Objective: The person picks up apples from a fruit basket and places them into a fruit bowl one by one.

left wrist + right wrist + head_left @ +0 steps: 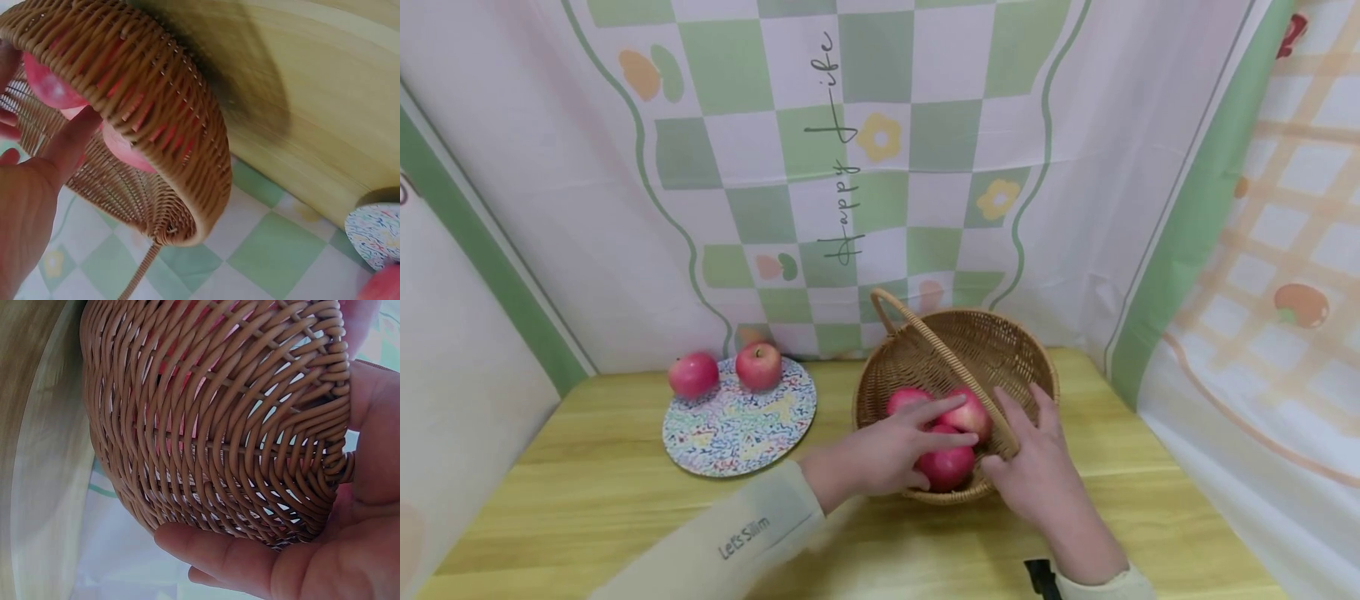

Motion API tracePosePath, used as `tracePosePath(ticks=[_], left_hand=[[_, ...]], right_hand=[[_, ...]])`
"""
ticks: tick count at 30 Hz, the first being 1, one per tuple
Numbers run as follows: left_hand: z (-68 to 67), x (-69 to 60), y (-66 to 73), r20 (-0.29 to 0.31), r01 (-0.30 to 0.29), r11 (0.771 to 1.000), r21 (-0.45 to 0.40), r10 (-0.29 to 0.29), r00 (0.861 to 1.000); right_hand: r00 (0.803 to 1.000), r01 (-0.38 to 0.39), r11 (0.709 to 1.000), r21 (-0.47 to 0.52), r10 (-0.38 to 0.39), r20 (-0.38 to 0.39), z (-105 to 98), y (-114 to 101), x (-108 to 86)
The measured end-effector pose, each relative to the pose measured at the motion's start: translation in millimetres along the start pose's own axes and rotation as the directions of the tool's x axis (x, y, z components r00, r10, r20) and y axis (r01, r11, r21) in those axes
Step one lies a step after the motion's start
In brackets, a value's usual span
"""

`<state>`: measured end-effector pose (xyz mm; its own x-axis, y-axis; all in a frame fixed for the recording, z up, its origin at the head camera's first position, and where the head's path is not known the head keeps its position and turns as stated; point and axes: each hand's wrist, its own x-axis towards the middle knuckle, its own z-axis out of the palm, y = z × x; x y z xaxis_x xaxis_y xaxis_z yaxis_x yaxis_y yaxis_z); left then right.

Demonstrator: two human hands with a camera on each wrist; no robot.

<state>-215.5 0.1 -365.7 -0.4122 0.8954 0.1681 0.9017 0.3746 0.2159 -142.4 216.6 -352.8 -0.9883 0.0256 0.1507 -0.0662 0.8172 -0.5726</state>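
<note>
Three red apples (943, 462) lie in a round wicker basket (1037, 350). My left hand (883, 454) reaches over the basket's near left rim. Its fingers extend across the apples, and its thumb is at the left of the front one. In the left wrist view, the thumb lies by the woven rim (140, 134) near the apples (53, 84). My right hand (1037, 475) holds the basket's right side near the handle's base (1000, 425). The right wrist view shows its fingers (212, 550) against the outer weave (206, 444) and part of the hand over the rim.
To the left on the wooden table (587, 475) is a round, colourfully patterned plate (737, 433) with two red apples (758, 367), one at its left edge. A green-and-white checked cloth (880, 200) hangs behind. The basket's arched handle (932, 333) rises over its opening.
</note>
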Motion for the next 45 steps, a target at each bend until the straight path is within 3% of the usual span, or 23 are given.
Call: tracePosePath(ticks=[7,16,19,32,37,45], left_hand=[[6.8,10.3,5.2,0.025,-0.039,0.994,0.100,0.037,0.999],[6.5,18.9,17.4,0.107,-0.022,0.968,0.249,-0.005,0.994],[6.9,21.4,19.6,0.142,-0.027,0.964,0.263,-0.011,0.990],[7.8,24.7,11.3,0.216,0.059,0.986,0.155,-0.092,0.972],[9.3,26.0,6.1,0.182,0.067,0.992,0.104,-0.085,0.980],[19.6,20.8,-9.2,0.064,0.045,0.999,0.026,-0.047,0.997]], right_hand=[[1.000,-0.003,1.000,0.000,0.003,0.006,-0.5,0.4,-0.4],[1.000,0.003,1.000,-0.005,-0.003,-0.006,0.6,0.2,-0.8],[1.000,0.006,1.000,-0.006,-0.006,-0.010,0.7,0.8,-0.7],[1.000,0.009,1.000,0.004,-0.009,-0.016,0.0,1.2,-0.4],[1.000,0.005,1.000,-0.001,-0.005,-0.009,-0.4,1.2,-0.6],[1.000,0.015,1.000,-0.006,-0.015,-0.018,-0.5,-0.2,-0.2]])
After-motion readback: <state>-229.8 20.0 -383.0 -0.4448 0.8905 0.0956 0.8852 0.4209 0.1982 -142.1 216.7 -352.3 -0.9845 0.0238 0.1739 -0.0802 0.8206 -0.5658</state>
